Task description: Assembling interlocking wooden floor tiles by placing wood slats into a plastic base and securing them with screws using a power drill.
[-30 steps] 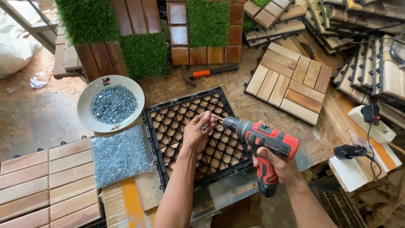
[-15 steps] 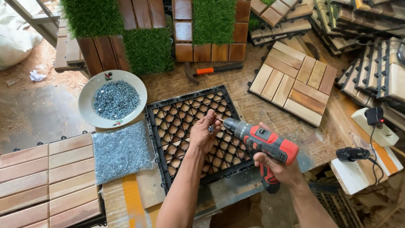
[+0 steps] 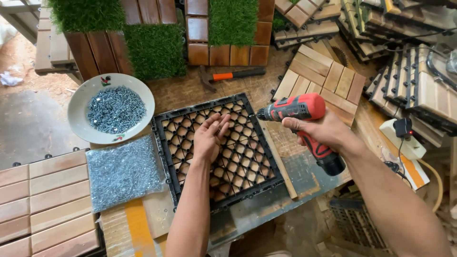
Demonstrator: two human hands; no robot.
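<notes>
A black plastic grid tile base (image 3: 243,171) lies on the workbench, wooden slats showing through its holes. My left hand (image 3: 209,137) rests flat on the grid, fingers slightly apart, holding nothing. My right hand (image 3: 323,129) grips a red and black cordless drill (image 3: 297,110), raised above the grid's right edge with its bit pointing left near the grid's top right corner. The drill tip is a little right of my left fingertips.
A white bowl of screws (image 3: 112,108) and a clear bag of screws (image 3: 124,171) lie left of the grid. An orange-handled hammer (image 3: 231,75) lies behind it. Wooden deck tiles (image 3: 320,77), grass tiles (image 3: 154,50) and a power strip (image 3: 404,138) surround the bench.
My left hand has let go near the drill bit and flattened onto the grid. The drill has lifted and moved right, toward the grid's top right corner.
</notes>
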